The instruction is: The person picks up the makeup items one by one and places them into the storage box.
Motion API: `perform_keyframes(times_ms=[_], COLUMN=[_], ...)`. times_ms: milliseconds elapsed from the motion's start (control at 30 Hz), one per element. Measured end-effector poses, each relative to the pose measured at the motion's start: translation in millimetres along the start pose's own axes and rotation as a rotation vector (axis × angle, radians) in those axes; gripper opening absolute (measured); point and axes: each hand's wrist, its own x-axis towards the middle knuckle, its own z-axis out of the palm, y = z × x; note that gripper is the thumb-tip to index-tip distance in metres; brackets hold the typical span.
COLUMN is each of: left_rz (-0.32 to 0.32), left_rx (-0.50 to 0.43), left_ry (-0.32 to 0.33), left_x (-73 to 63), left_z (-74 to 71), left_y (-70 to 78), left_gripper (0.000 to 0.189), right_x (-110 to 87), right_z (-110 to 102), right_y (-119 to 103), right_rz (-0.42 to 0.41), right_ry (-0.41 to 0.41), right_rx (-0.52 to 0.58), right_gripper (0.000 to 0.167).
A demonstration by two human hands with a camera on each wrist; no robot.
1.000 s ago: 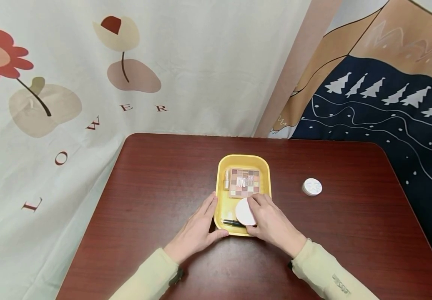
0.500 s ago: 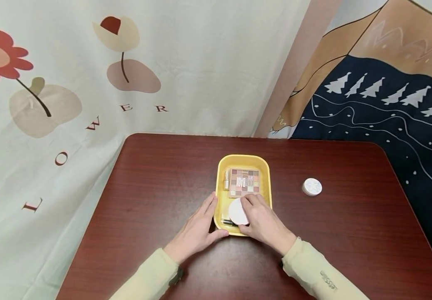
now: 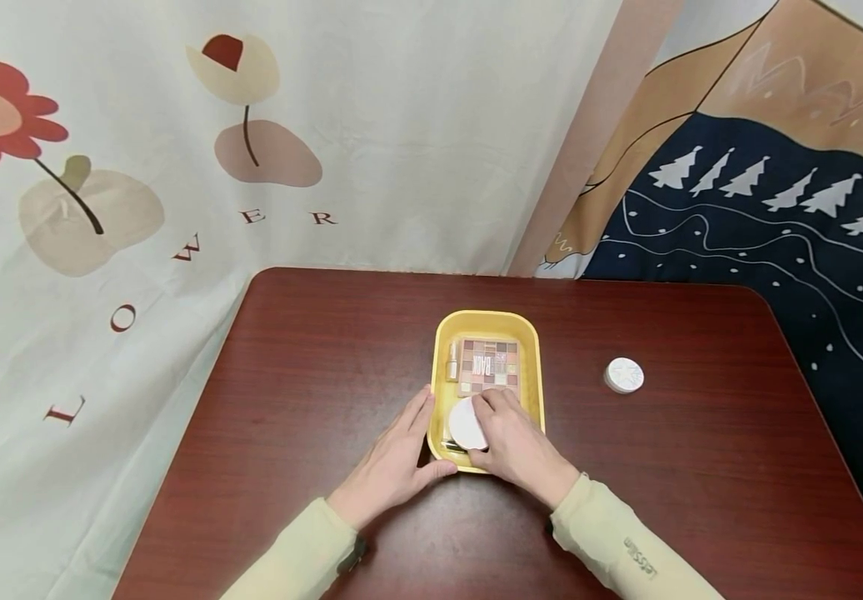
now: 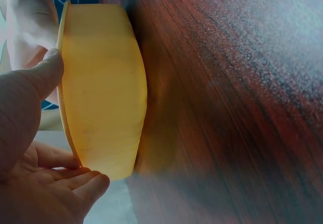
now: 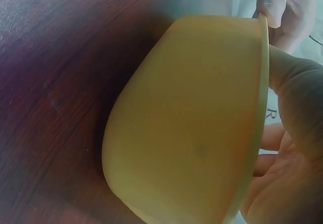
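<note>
On the table, a yellow tray [image 3: 441, 350] holds an eyeshadow palette [image 3: 491, 365] and a small clear-and-pink tube [image 3: 452, 363]. My right hand [image 3: 517, 446] holds a round white disc [image 3: 466, 423] by its right side, low over the tray's near end. A dark pen-shaped item [image 3: 454, 447] shows partly from under the disc. At the tray's near left corner, my left hand [image 3: 385, 467] rests its fairly straight fingers along the left side, its thumb on the near rim. Both wrist views show the tray's outer wall; the disc is hidden there.
A small round white container [image 3: 624, 376] stands on the dark red table [image 3: 326, 358], right of the tray. Printed curtains [image 3: 401, 125] hang behind and to the left of the table's edges.
My right hand has moved left with the white disc, covering more of the dark pen-shaped item. My left hand and the tray have stayed in place.
</note>
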Motion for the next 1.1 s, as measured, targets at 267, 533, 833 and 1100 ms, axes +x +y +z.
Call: perform_keyframes(times_ms=[267,533,833,1100], left_rz=[0.013,0.014,0.01,0.011], left_rx=[-0.002,-0.005,-0.019,-0.017], left_ry=[0.011,0.009,0.01,0.009], left_x=[-0.1,0.1,-0.9,-0.9], left_z=[2.0,2.0,2.0,2.9], left_y=[-1.6,-1.8,-2.3,-2.1], left_gripper=[0.099,0.099,0.098,0.098], right_x=[1.0,2.1,7.4,12.2], right_z=[5,7,10,11], right_y=[-2,-2,-5,-6], right_rz=[0.029,0.041,0.022,0.048], right_ry=[-0.028,-0.04,-0.066,-0.104], right_rx=[0.001,0.009,-0.041,-0.064], right_gripper=[0.064,0.066,0.063,0.061])
